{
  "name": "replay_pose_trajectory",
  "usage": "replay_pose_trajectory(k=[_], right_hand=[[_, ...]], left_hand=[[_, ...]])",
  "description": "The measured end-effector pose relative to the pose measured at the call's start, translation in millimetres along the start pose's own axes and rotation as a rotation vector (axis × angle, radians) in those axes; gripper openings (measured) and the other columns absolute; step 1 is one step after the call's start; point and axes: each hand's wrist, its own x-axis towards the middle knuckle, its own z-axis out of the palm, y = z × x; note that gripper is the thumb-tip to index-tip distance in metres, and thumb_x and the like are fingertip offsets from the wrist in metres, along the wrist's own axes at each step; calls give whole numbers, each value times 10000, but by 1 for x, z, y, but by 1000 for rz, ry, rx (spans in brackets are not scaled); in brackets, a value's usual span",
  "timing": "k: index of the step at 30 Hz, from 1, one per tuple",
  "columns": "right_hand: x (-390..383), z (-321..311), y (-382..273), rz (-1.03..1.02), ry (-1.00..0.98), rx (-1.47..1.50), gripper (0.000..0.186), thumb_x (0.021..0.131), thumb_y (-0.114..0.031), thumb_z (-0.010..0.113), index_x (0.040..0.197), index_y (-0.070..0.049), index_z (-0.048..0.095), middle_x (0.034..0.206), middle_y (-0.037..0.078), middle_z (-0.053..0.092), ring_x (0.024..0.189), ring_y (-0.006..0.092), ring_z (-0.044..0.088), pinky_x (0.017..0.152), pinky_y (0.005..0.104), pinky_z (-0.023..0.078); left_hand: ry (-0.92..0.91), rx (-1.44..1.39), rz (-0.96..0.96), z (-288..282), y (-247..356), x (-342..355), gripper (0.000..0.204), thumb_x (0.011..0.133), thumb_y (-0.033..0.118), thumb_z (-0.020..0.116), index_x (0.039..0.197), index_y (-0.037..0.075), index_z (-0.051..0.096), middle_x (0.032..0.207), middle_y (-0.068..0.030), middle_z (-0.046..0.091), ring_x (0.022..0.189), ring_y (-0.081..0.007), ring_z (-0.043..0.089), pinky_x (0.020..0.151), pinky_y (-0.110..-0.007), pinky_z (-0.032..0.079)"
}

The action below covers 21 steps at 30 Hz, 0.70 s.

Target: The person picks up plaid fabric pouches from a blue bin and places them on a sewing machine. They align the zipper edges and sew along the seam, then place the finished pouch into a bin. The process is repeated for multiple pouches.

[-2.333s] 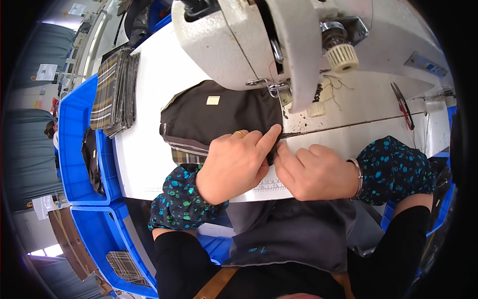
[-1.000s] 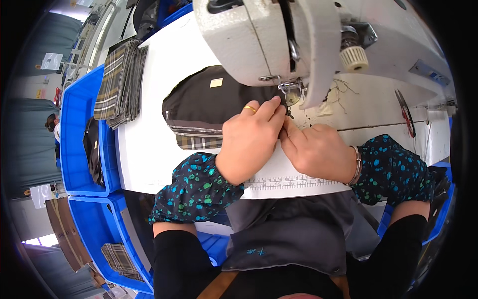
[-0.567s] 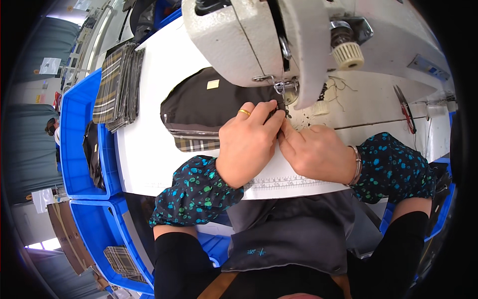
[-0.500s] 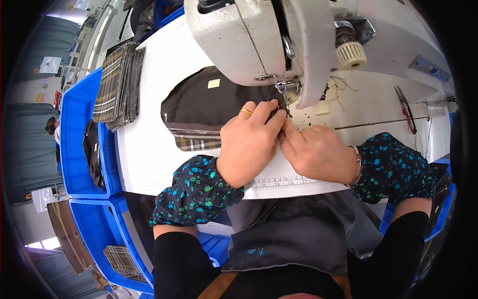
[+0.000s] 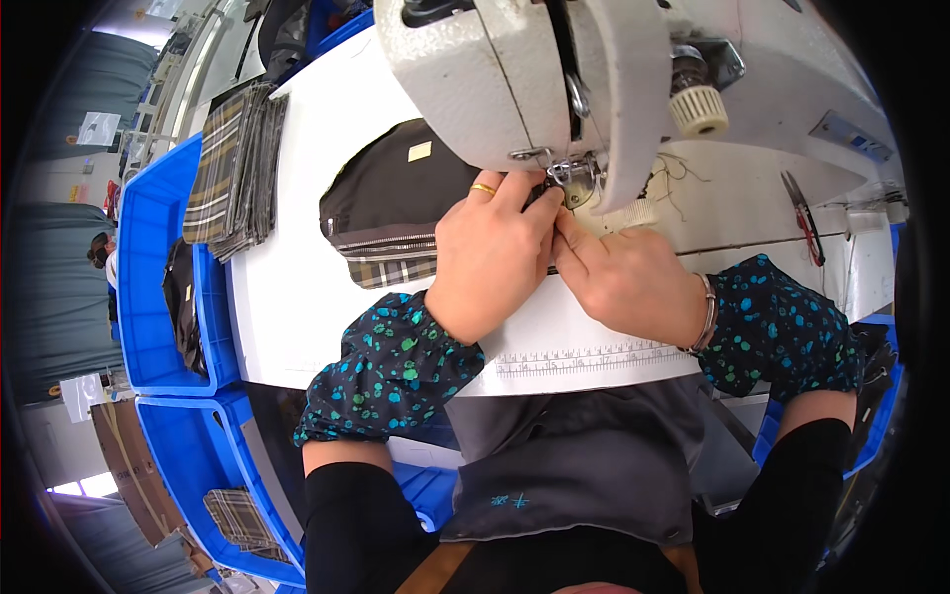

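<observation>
Both hands [image 5: 492,252] [image 5: 633,285] narrow-fingered at the edge of black fabric [image 5: 391,183], grip hidden, open tabletop [image 5: 534,319] body-side

Compared with the earliest view, the left hand [image 5: 495,247] and right hand [image 5: 628,277] are sitting farther up the bench [image 5: 282,327], their fingertips now lying much closer to the presser foot [image 5: 565,174]. The dark fabric piece [image 5: 391,188] is also resting farther from the front edge, its cream patch [image 5: 420,151] shifting with it, while more of the ruler scale [image 5: 584,361] is showing below the hands
</observation>
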Motion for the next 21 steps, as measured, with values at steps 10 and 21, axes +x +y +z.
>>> replay_pose_trajectory(k=[10, 21], right_hand=[[-4, -1, -2, -26, -6, 58, 284, 797, -146, 675, 1004, 42, 727, 1090, 257, 744, 559, 143, 640, 499, 299, 506], [-6, -5, -7, -37, -15, 130, 259, 822, -148, 674, 995, 39, 721, 1114, 249, 735, 560, 132, 639, 492, 297, 503]], left_hand=[[-26, 101, 32, -26, 13, -18, 183, 804, 112, 735, 983, 99, 771, 898, -22, 533, 801, -202, 629, 604, -335, 540], [-88, 38, 49, -23, 7, -11, 283, 781, 126, 720, 1055, 119, 789, 1076, -14, 613, 889, -220, 636, 674, -335, 569]])
